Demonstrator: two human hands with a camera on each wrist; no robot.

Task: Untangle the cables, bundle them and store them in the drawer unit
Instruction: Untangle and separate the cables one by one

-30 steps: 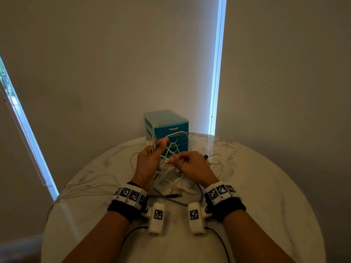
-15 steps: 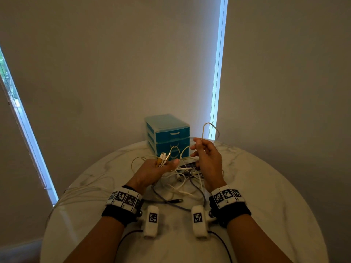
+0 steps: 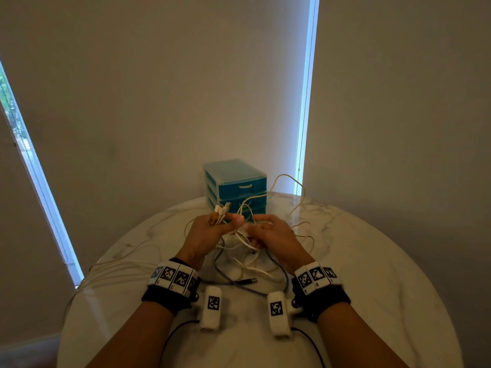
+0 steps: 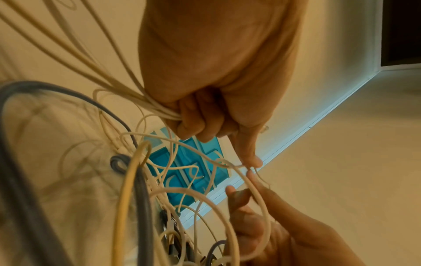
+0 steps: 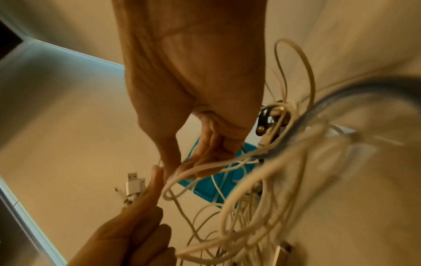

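My left hand (image 3: 212, 229) grips a bunch of white cable ends (image 3: 221, 209), their plugs sticking up past the fingers; in the left wrist view the fist (image 4: 196, 124) closes round several white strands. My right hand (image 3: 268, 232) meets it thumb to thumb and pinches one thin white cable (image 5: 193, 170) from the tangle (image 3: 247, 257) lying below on the table. That same cable (image 4: 255, 189) runs through the right fingers. A dark grey cable (image 3: 233, 282) with a USB plug lies nearer me. The teal drawer unit (image 3: 236, 185) stands behind the hands, all drawers closed.
The round marble table (image 3: 385, 288) carries everything. Loose white cable loops (image 3: 300, 205) trail right of the drawer unit, and long strands (image 3: 119, 269) run off the left edge. Walls and bright window strips stand close behind the table.
The right hand, which had lifted a cable loop up and to the right, has come back down to the left hand. That loop now hangs beside the drawer unit.
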